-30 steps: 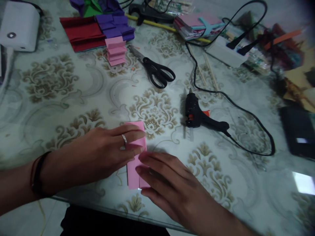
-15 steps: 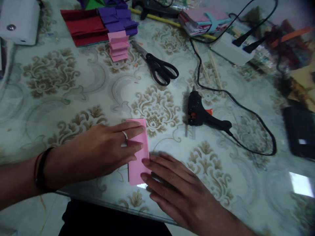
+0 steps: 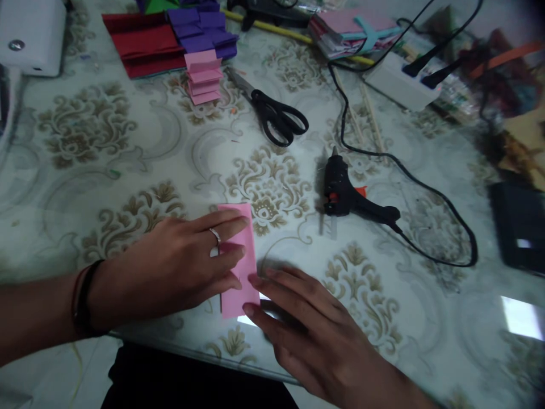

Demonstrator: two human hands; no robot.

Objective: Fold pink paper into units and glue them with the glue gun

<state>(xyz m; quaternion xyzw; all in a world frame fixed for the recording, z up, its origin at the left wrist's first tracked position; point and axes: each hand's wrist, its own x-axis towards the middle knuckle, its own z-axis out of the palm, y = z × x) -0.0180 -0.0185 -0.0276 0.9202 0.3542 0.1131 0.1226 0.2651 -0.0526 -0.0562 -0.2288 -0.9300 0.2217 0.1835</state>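
A folded strip of pink paper point(image 3: 239, 294) lies upright in view on the patterned table point(image 3: 170, 165), near its front edge. My left hand point(image 3: 170, 267), with a ring and dark wristband, rests its spread fingertips on the strip from the left. My right hand point(image 3: 315, 324) touches the strip's lower right edge with two fingertips, its fingers apart. Further back stands a small pleated pink paper point(image 3: 203, 76). Black-handled scissors point(image 3: 279, 116) lie to the right of it. A black glue gun point(image 3: 353, 196) rests right of the strip.
Red folded paper point(image 3: 145, 42) and purple folded paper point(image 3: 204, 31) lie at the back. A bundle of paper point(image 3: 353, 31), a white power strip point(image 3: 400, 79) and a looping black cord point(image 3: 447, 204) are at the right. A white device point(image 3: 32, 40) sits back left.
My left hand has shifted slightly right along the pink strip. The lower fingers of my right hand have drawn closer together. The view has moved a little.
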